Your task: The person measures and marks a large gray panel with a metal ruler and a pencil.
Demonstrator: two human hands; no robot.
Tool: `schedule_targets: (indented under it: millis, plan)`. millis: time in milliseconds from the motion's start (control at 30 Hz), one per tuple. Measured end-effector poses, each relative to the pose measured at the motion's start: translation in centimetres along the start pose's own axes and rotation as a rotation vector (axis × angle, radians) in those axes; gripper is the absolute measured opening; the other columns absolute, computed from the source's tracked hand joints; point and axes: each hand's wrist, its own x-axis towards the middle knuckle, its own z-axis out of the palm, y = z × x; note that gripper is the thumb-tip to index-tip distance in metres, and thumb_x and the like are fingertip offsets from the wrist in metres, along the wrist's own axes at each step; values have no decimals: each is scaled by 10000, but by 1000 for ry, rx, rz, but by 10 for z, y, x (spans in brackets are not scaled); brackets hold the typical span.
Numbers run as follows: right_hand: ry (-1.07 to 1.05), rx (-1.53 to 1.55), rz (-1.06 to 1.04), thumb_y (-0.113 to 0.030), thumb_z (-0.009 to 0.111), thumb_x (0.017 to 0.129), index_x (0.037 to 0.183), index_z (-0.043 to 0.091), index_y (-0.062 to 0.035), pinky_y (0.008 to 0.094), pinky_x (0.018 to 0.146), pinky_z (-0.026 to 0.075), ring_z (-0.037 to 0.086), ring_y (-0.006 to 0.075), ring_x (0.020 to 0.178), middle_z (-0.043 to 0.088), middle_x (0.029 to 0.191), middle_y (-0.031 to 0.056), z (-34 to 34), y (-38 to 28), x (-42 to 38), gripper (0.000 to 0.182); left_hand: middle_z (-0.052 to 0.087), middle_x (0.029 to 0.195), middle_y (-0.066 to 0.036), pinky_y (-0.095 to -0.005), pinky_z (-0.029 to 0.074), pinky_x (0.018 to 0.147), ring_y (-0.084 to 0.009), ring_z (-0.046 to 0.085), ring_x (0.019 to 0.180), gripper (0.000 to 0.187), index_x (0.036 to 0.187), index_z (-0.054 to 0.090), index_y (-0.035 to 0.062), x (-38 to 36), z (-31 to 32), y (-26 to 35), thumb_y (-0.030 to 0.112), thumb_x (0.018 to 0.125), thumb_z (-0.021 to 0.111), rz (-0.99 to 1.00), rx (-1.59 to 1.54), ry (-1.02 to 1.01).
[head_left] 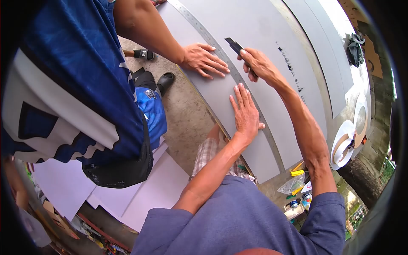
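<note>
Gray sheet (278,112) cropped; right fingers (253,76) partly hide knife (233,45).

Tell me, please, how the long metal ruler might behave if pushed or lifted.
The ruler would probably slide, lying flat on the smooth-looking grey sheet. Long and thin, it may flex if raised by one end.
</note>
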Motion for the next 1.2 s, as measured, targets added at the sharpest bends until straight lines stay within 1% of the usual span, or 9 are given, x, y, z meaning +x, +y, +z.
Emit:
schedule_targets:
  millis: [100,300,400,500,767,867,967,1067,1200]
  plan:
    - [39,-158,-89,-383,429,1092,1048,601,9,306,380,429,533,136,419,519,631,24,11,-17,75,430,105,1633,-388,-625,166,1229,-509,126,1536,1393,1514,324,-153,2,-1,-2,698,548,856,12,22,-18]
    - [27,-284,-64,-315,401,1089,1007,571,35,325,378,488,591,179,436,536,626,41,21,-53,165,398,102,1643,-373,-614,171,1234,-500,122,1541,1378,1516,335,-141,6,2,-2,691,550,858,0,5,-38]
    - [19,-370,-69,-296,396,1084,964,557,29,346,369,533,656,222,461,600,664,80,24,-63,179,382,101,1640,-379,-618,172,1232,-503,121,1540,1378,1510,335,-151,7,3,-2,680,547,865,12,-15,-39]
    - [89,-389,-106,-295,395,1077,781,653,58,353,449,575,677,241,456,665,579,166,27,-58,189,528,100,1633,-391,-627,169,1228,-513,118,1536,1377,1504,330,-166,7,5,-3,669,551,870,15,-66,-28]
    - [112,-373,-79,-277,409,1061,807,687,47,342,467,580,684,246,481,675,585,173,30,-56,201,497,100,1622,-409,-644,163,1222,-530,112,1529,1393,1496,304,-193,8,10,-4,647,548,882,30,-112,-26]
    - [92,-248,-102,-265,441,1050,816,663,55,354,458,575,674,242,474,677,616,148,28,-52,202,455,98,1622,-411,-643,158,1223,-530,110,1530,1408,1493,291,-203,8,12,-4,647,540,884,39,-135,-16]
    - [57,23,-85,-301,462,1067,967,609,-1,315,417,513,614,160,467,602,665,36,16,-43,196,349,95,1622,-412,-640,157,1224,-530,108,1531,1422,1491,287,-206,8,14,-3,650,526,884,32,-135,-17]
    - [36,243,-50,-295,479,1068,1005,630,-14,281,420,482,578,118,472,592,677,12,6,-34,197,325,95,1621,-413,-637,159,1224,-530,107,1531,1435,1490,284,-207,10,15,-3,657,512,881,30,-130,-13]
    - [34,406,-20,-304,492,1077,1037,639,-17,275,413,465,568,102,473,585,657,0,5,-25,199,326,98,1620,-415,-638,166,1221,-531,109,1530,1438,1489,279,-209,12,16,-1,658,511,879,21,-124,-21]
